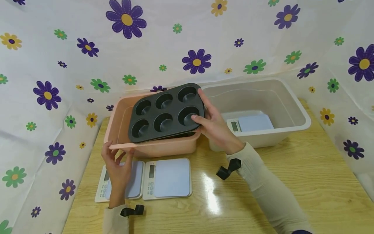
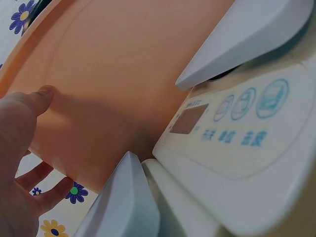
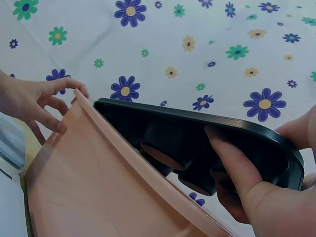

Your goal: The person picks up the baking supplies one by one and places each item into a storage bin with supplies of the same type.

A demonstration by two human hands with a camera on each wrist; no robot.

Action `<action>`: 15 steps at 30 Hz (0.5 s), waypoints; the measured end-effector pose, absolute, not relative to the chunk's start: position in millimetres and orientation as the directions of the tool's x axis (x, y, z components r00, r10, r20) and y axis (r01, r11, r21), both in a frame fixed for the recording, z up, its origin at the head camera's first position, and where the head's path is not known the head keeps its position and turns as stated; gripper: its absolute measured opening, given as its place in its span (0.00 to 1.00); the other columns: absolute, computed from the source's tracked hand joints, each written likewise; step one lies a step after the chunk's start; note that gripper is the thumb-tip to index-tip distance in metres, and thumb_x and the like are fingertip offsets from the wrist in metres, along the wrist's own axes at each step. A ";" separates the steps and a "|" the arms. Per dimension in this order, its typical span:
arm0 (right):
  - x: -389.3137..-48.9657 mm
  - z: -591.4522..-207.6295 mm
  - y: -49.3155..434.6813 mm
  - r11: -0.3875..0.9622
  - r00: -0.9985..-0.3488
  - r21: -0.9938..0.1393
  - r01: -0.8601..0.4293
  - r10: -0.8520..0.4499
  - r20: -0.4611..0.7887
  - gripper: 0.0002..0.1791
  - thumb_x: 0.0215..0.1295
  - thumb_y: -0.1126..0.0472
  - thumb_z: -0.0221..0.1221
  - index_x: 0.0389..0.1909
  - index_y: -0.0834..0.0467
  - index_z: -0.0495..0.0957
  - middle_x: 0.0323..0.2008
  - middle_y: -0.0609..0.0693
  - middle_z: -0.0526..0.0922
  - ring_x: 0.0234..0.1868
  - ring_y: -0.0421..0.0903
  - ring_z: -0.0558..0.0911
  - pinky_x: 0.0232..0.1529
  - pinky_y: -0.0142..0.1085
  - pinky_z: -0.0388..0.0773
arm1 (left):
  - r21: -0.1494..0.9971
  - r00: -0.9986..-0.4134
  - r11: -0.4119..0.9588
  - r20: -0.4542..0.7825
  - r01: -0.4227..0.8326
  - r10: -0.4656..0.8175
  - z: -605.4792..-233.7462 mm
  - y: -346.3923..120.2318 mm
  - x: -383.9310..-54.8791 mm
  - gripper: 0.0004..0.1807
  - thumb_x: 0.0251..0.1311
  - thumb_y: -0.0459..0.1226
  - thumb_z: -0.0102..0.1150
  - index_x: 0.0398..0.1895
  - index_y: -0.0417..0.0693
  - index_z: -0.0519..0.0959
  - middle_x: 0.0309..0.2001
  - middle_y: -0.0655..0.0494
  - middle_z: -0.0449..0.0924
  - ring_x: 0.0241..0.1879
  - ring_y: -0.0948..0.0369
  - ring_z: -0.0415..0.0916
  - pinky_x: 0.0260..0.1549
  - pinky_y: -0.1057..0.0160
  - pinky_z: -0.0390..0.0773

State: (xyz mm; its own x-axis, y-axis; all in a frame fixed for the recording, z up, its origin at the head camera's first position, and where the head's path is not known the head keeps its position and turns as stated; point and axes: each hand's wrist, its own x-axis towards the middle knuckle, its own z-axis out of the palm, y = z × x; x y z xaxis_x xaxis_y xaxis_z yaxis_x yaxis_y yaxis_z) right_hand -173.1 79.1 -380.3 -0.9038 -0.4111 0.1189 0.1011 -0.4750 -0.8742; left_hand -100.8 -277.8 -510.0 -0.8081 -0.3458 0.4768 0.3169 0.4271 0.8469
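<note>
A black muffin tin (image 1: 165,112) with several round cups is tilted over the peach-coloured plastic bin (image 1: 152,149), its lower edge close to the bin's front rim. My right hand (image 1: 217,130) grips the tin's right end, with the thumb at a cup on top; in the right wrist view, fingers (image 3: 239,160) press its underside. At the bin's front left corner, my left hand (image 1: 119,172) holds the rim. The left wrist view shows the thumb (image 2: 42,98) against the bin's outer wall. The tin hides much of the bin's inside.
Two kitchen scales lie before the peach bin: the left scale (image 1: 135,180) partly under my left hand, the right scale (image 1: 172,177) beside it. A beige bin (image 1: 280,107) at right contains another scale (image 1: 254,123). Flowered cloth (image 1: 163,42) hangs behind the wooden table (image 1: 233,201).
</note>
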 end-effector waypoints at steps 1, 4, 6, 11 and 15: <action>-173.8 -379.3 76.3 -0.469 -0.907 -0.877 0.107 -0.408 0.108 0.51 0.80 0.77 0.45 0.91 0.36 0.37 0.87 0.64 0.51 0.55 0.43 0.88 0.44 0.31 0.91 | 0.847 -0.809 0.429 0.476 0.315 -0.345 -509.7 -277.6 -100.6 0.49 0.62 0.22 0.73 0.81 0.42 0.55 0.78 0.47 0.63 0.67 0.64 0.74 0.61 0.78 0.80; -176.4 -376.6 68.1 -0.469 -0.912 -0.872 0.138 -0.404 0.073 0.51 0.81 0.76 0.45 0.91 0.34 0.36 0.88 0.61 0.51 0.67 0.53 0.83 0.48 0.35 0.92 | 0.846 -0.810 0.436 0.473 0.307 -0.347 -509.2 -277.1 -99.3 0.49 0.63 0.23 0.73 0.82 0.43 0.55 0.79 0.47 0.63 0.67 0.64 0.73 0.61 0.78 0.79; -178.7 -374.8 62.9 -0.467 -0.914 -0.871 0.156 -0.403 0.053 0.52 0.81 0.76 0.46 0.91 0.34 0.36 0.88 0.59 0.51 0.72 0.58 0.77 0.51 0.38 0.92 | 0.845 -0.810 0.440 0.473 0.305 -0.346 -508.9 -277.0 -98.5 0.49 0.63 0.23 0.73 0.82 0.43 0.55 0.79 0.47 0.62 0.67 0.64 0.73 0.61 0.78 0.79; -185.9 -372.6 51.3 -0.426 -0.915 -0.888 0.175 -0.404 0.014 0.53 0.81 0.77 0.47 0.90 0.33 0.37 0.88 0.58 0.52 0.73 0.62 0.76 0.50 0.39 0.92 | 0.838 -0.809 0.451 0.480 0.308 -0.340 -509.0 -277.5 -98.7 0.48 0.63 0.24 0.73 0.82 0.44 0.56 0.79 0.48 0.62 0.68 0.64 0.73 0.62 0.78 0.79; -189.6 -372.6 43.4 -0.394 -0.912 -0.900 0.185 -0.410 -0.007 0.53 0.81 0.78 0.47 0.91 0.33 0.36 0.89 0.56 0.49 0.76 0.68 0.74 0.50 0.41 0.92 | 0.828 -0.803 0.464 0.493 0.315 -0.334 -510.4 -278.3 -99.7 0.48 0.63 0.23 0.73 0.82 0.44 0.56 0.78 0.48 0.64 0.69 0.65 0.74 0.62 0.77 0.79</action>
